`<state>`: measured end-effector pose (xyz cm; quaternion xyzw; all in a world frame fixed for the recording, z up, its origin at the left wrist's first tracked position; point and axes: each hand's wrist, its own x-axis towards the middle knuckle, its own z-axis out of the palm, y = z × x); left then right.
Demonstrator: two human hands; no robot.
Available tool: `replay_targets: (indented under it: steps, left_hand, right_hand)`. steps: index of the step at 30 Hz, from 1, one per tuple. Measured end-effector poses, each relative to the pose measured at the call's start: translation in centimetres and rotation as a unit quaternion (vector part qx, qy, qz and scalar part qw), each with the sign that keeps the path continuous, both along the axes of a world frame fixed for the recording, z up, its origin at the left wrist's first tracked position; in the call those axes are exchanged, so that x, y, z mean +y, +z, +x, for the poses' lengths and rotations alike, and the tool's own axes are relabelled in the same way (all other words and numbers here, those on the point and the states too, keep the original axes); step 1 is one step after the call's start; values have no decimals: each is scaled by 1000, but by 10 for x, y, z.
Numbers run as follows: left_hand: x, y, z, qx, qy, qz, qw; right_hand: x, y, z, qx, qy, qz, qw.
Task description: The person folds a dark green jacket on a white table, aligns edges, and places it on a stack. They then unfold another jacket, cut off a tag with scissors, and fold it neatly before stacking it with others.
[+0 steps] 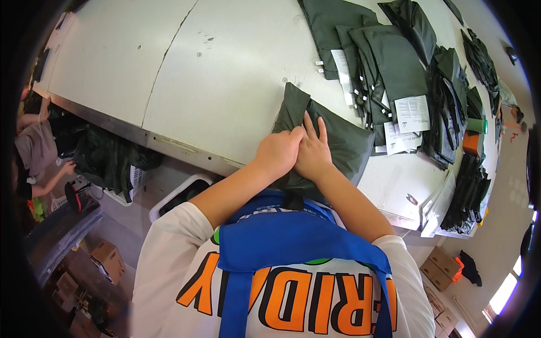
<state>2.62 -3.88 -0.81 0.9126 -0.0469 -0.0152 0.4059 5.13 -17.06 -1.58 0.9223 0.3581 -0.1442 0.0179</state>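
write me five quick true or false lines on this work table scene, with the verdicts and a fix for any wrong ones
1. The left hand and right hand are both on a dark folded piece. True.
2. The two hands are held well apart. False: they meet over the dark folded piece.
3. White printed sheets lie at the dark pile to the right. True.
4. The person wears a red apron. False: the apron is blue.
5. An orange item shows at the right side of the table. True.
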Motion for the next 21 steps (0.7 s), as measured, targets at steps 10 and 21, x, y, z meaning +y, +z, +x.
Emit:
replay_targets:
  steps: [10, 21]
  left_hand:
    - [-6, -7, 16, 108, -30, 56, 992]
    - [-5, 6, 50, 247, -78, 93, 961]
  right_hand:
    - [-27, -7, 27, 182, -122, 440, 871]
    - [-19, 23, -62, -32, 164, 300, 939]
